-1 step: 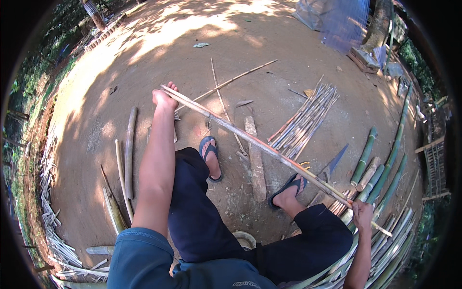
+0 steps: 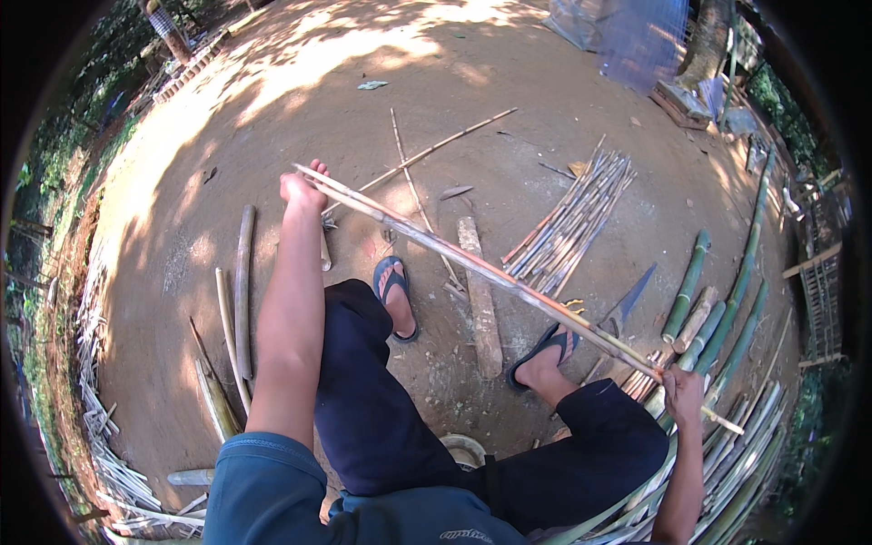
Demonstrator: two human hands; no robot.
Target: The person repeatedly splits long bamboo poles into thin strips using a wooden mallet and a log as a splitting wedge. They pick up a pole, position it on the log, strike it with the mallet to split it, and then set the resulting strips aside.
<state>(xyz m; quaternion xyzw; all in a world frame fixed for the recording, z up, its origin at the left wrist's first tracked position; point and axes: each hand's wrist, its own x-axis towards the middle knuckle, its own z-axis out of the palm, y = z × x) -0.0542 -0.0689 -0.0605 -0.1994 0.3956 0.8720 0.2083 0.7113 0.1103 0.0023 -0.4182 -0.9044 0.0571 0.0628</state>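
Note:
Both my arms are spread wide, with long thin bamboo sticks (image 2: 472, 258) stretched slantwise across in front of my knees, two lying close together. Their far left end is in my left hand (image 2: 302, 187), closed around them, the fingers partly hidden. Lower down at the right, my right hand (image 2: 683, 396) wraps round the other end, and a short tip pokes out beyond the fist. Below the sticks, a round wooden piece (image 2: 480, 300) lies between my sandalled feet. Just behind them is a bundle of cut bamboo sticks (image 2: 574, 213).
Two thin sticks (image 2: 416, 162) lie crossed on the dirt ahead. A broad tapered blade (image 2: 633, 295) rests by my right foot. Green bamboo poles (image 2: 745, 245) and a heap of split strips (image 2: 745, 472) flank my right side. More bamboo pieces (image 2: 243, 291) lie at left.
The sticks' left end and my left hand have shifted slightly left in the picture. Both hands keep their hold.

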